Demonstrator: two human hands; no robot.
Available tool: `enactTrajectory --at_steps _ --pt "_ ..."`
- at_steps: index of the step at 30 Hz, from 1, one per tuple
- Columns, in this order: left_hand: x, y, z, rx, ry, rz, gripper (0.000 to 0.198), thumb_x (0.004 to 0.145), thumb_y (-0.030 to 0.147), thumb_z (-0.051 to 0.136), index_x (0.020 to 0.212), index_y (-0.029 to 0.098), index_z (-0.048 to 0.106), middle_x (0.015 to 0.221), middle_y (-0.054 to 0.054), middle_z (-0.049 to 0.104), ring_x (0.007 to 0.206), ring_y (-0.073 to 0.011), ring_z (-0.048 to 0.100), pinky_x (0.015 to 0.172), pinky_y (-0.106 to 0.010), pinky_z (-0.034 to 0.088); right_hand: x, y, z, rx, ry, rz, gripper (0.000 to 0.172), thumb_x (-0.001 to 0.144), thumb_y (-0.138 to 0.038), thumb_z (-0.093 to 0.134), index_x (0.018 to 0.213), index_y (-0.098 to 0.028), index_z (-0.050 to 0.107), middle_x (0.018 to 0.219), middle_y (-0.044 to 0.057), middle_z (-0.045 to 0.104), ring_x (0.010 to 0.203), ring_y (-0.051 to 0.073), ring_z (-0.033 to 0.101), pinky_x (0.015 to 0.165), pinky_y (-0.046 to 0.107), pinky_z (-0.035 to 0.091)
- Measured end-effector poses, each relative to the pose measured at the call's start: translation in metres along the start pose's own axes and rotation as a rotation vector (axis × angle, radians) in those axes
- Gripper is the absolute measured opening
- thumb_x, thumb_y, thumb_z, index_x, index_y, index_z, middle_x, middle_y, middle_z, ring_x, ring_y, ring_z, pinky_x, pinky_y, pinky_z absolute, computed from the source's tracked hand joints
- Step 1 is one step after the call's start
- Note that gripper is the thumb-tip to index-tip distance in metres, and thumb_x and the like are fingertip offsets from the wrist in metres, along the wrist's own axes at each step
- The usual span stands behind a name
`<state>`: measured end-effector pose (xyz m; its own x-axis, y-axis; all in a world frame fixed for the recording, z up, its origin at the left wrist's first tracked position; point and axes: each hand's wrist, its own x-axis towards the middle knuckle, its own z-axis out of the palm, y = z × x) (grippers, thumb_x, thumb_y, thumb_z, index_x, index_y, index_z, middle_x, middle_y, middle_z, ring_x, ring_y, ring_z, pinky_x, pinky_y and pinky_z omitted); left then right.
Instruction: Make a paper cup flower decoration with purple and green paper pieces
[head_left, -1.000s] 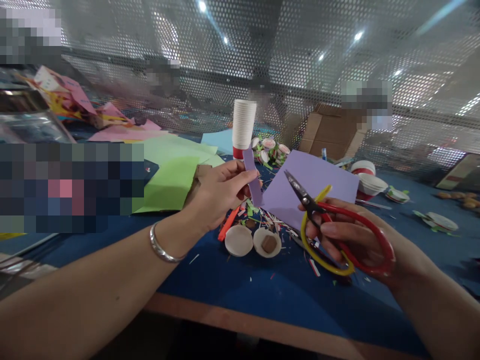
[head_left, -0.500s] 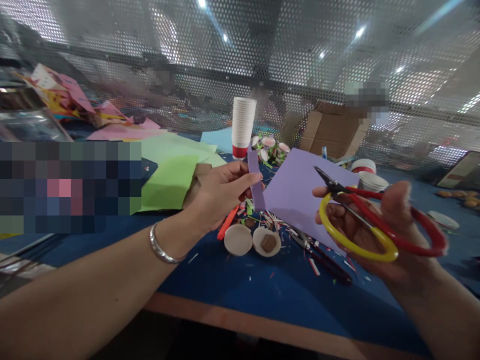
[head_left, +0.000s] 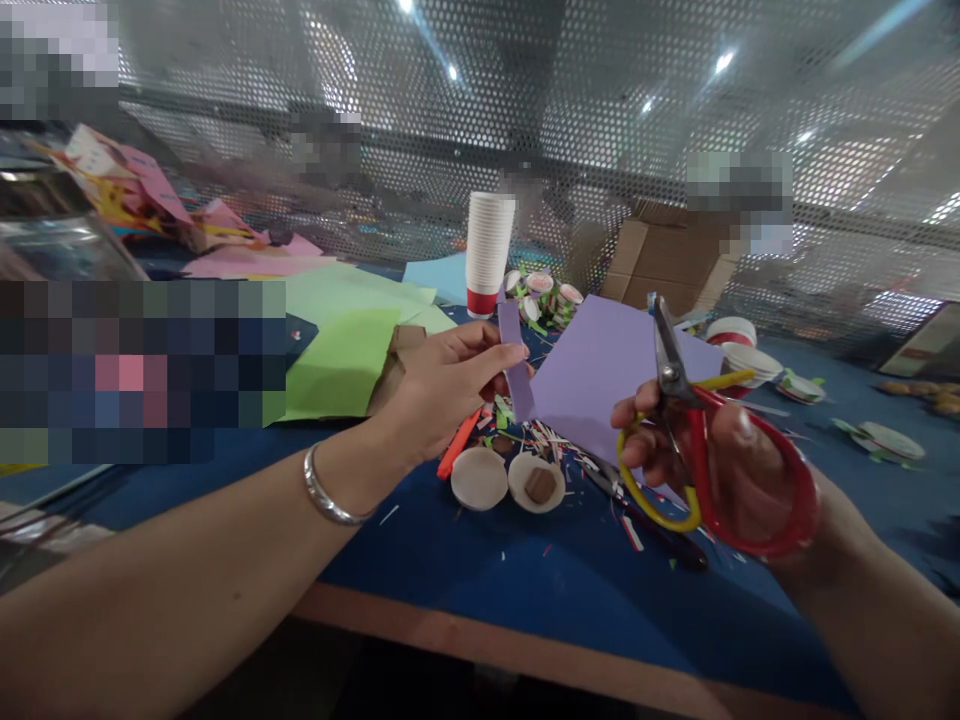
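Note:
Between the thumb and fingers of my left hand (head_left: 469,375) is a narrow purple paper strip (head_left: 514,360), held upright. My right hand (head_left: 727,460) has scissors (head_left: 671,370) with one red and one yellow handle loop; the fingers are through or around the loops, and the blades point up and away. Behind the scissors lies a larger purple paper sheet (head_left: 600,360). Below my left hand are a round pale disc (head_left: 478,479) and a shallow round piece (head_left: 555,490) with a brown block (head_left: 540,487) in it.
A stack of white paper cups (head_left: 489,250) stands at the back, beside several small paper-cup crafts (head_left: 540,285). Green paper (head_left: 341,365) lies to the left. Paper scraps and a second, dark-handled tool (head_left: 675,540) lie in front. A cardboard box (head_left: 667,260) stands behind.
The scissors have turned in my right hand, so the blades now point more upward and the loops sit lower and closer to the palm. My left hand has hardly moved.

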<state>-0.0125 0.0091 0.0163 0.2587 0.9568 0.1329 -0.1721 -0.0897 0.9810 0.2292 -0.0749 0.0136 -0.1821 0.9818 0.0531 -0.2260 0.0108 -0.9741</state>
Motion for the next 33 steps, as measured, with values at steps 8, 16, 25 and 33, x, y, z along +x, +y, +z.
enactTrajectory --at_steps 8,16,25,33 --pt "0.000 0.000 0.000 -0.049 -0.009 -0.009 0.014 0.087 0.020 0.069 0.076 0.016 0.062 0.066 0.002 0.060 0.055 -0.0062 0.050 0.054 -0.021 0.039 -0.001 -0.004 0.012 -0.730 -0.092 -0.089 0.039 0.076 -0.059 0.080 0.090 -0.024 0.069 0.081 0.002 0.066 0.073 0.019 0.065 0.065 0.031 0.056" --pt "0.002 -0.007 -0.003 -0.027 -0.054 -0.004 0.018 0.086 0.025 0.071 0.073 0.017 0.061 0.064 0.002 0.061 0.055 -0.0073 0.051 0.053 -0.022 0.038 0.000 0.006 0.016 -1.252 -0.051 -0.291 0.030 0.086 -0.051 0.073 0.088 -0.023 0.064 0.081 0.003 0.069 0.063 0.017 0.064 0.057 0.030 0.048" --pt "0.003 -0.005 -0.002 -0.031 -0.055 0.007 0.019 0.081 0.026 0.075 0.073 0.017 0.061 0.061 0.004 0.060 0.053 -0.0060 0.051 0.053 -0.020 0.039 -0.003 0.006 0.017 -1.411 -0.057 -0.452 0.024 0.089 -0.042 0.074 0.088 -0.021 0.063 0.078 0.001 0.066 0.066 0.017 0.063 0.059 0.028 0.047" --pt "-0.003 -0.006 0.004 -0.016 -0.114 0.023 0.014 0.083 0.021 0.071 0.074 0.016 0.062 0.062 0.004 0.062 0.054 -0.0057 0.053 0.054 -0.019 0.042 -0.001 0.010 0.015 -1.419 -0.110 -0.402 0.021 0.092 -0.040 0.070 0.094 -0.020 0.065 0.086 0.004 0.066 0.075 0.020 0.063 0.066 0.032 0.048"
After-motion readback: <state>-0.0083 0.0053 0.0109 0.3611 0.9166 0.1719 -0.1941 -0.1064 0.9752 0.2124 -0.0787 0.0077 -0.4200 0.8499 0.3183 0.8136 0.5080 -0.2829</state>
